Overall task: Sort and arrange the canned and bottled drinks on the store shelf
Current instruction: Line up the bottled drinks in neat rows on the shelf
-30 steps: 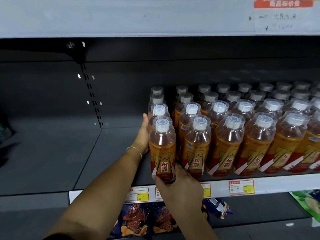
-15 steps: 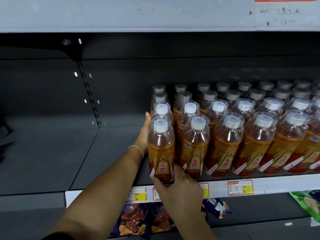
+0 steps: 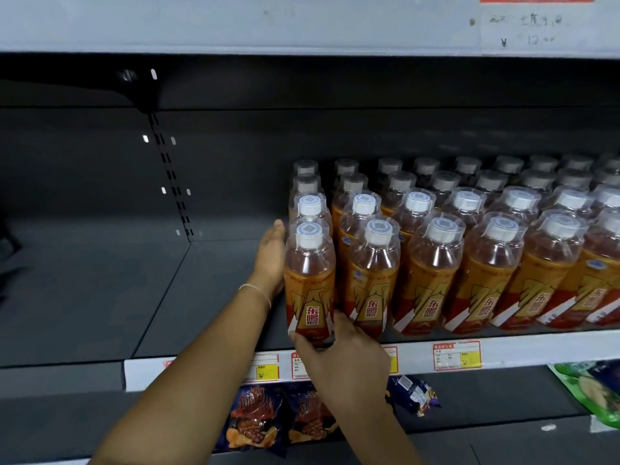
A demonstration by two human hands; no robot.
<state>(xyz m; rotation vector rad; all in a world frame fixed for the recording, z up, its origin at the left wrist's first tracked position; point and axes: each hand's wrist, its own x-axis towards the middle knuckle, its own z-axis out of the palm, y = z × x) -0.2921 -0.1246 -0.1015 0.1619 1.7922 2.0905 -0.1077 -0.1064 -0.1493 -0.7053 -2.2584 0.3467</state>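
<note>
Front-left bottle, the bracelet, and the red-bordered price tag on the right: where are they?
front-left bottle [image 3: 310, 290], head view, on its orange label.
bracelet [image 3: 255, 289], head view, on the thin band across the wrist.
price tag [image 3: 457, 355], head view, on the middle of its face.

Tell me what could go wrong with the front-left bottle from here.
1. The front-left bottle sits right at the shelf edge, and the right hand holds only its base. If that low grip slips, the bottle might tip off toward the snack bags below.
2. The left hand lies flat against the column's open side. A hard push could knock the tightly packed neighbouring bottles out of line.
</note>
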